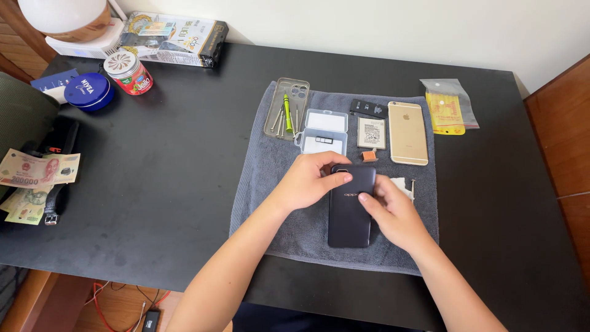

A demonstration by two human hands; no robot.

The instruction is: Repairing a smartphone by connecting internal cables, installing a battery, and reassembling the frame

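Observation:
A dark phone (348, 215) lies back-up on a grey towel (270, 178) in the middle of the black table (160, 184). My left hand (307, 181) curls over the phone's top left corner, thumb pressed on its back. My right hand (393, 212) grips the phone's right edge, thumb on the back cover. Just beyond my hands sit a small clear plastic box (322, 132), a clear phone case holding several small screwdrivers (286, 109), a flat battery (371, 133) and a gold phone (407, 133) lying back-up.
A small orange piece (369, 155) and a black strip part (368, 109) lie on the towel. A yellow packet in a clear bag (447, 107) rests at right. Banknotes (37, 175), a blue tin (90, 91), a red jar (128, 72) and a printed box (175, 38) occupy the left and far side.

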